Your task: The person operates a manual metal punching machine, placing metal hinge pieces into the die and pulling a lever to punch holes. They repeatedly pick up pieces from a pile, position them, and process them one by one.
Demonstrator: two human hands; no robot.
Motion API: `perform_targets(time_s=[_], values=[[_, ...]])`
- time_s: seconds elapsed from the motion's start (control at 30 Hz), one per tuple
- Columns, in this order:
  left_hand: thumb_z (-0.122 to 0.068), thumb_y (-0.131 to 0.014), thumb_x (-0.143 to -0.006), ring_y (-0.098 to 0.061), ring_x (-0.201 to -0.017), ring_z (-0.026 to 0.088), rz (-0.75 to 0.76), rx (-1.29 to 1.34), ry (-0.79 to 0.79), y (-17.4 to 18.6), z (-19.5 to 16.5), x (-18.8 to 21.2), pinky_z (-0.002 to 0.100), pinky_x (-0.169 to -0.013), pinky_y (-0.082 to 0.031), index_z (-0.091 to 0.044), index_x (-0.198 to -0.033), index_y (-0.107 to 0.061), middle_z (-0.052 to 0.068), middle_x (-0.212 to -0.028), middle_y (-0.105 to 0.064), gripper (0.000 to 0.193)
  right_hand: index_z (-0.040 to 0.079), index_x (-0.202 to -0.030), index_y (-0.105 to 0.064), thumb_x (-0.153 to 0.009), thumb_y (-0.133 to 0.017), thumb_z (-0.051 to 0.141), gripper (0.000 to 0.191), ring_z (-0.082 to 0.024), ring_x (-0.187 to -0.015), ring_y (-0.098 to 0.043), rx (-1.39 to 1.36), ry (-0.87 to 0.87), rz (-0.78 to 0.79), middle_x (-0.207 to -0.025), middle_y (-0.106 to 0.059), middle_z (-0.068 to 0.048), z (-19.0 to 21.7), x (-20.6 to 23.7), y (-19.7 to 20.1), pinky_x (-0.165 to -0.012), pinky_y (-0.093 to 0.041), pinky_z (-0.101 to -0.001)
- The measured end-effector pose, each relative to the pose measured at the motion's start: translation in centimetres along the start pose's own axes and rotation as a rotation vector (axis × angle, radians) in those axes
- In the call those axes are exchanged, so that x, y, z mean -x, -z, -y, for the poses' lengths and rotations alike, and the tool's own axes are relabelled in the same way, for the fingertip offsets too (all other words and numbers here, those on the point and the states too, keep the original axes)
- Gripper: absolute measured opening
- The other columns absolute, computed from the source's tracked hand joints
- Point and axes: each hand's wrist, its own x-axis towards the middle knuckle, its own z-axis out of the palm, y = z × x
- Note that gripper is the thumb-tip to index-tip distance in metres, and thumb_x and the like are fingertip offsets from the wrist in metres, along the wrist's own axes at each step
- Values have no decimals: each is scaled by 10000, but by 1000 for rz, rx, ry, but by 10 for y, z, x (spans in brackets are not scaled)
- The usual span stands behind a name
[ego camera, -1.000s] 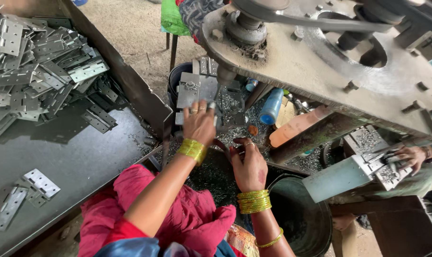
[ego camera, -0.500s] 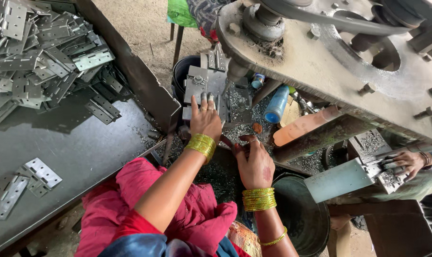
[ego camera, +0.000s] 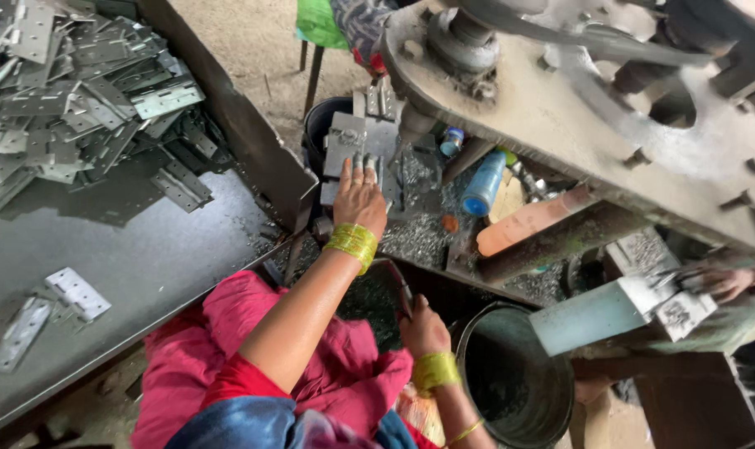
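Head view: left hand (ego camera: 361,195) flat on one metal plate (ego camera: 348,145); right hand (ego camera: 423,328) closed, contents unclear.

Metal workshop — press machine (ego camera: 560,108), hinge pile (ego camera: 70,91).

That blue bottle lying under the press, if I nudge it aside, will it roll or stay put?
The blue bottle lies on its side and looks round, so it would probably roll when nudged. Metal shavings and an orange block lie close around it, so it likely won't travel far. It looks like plastic, so probably light; whether it holds anything cannot be told.
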Motion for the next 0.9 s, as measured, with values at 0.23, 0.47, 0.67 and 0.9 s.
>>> perform_targets(time_s=[0.23,0.47,0.67,0.9], values=[[-376,-542,-981,-167,-1553,327,186,62,12,21,5,5,497,-1249,-11,-23,-1300,-659,113,-1653,-315,490,67,-1263,-568,-859,-687,486,594,-453,-969,-682,-32,12,52,-956,-706,-278,10,-15,47,-804,-533,-530],[-305,-466,-976,-221,-1510,339,60,-26,-2,9,-3,-1,506,-1222,-18,-21,-1265,-672,115,-1601,-348,454,61,-1145,-632,-894,-644,417,435,-452,-898,-718,-153,-55,50,-922,-725,-269,5,-1,18,-754,-555,-519],[-301,-473,-988,-287,-1497,364,73,-7,-56,10,-4,7,504,-1231,-13,-26,-1211,-724,159,-1549,-459,434,74,-1159,-631,-860,-692,397,444,-453,-935,-693,-103,-46,24,-922,-716,-272,-1,-7,10,-758,-544,-514],[-253,-447,-1013,-343,-1489,327,88,-157,-69,8,-7,9,510,-1258,2,-50,-1136,-760,174,-1492,-528,393,115,-1162,-653,-857,-648,394,413,-400,-923,-719,-120,18,40,-930,-739,-223,11,-6,39,-785,-551,-504]])
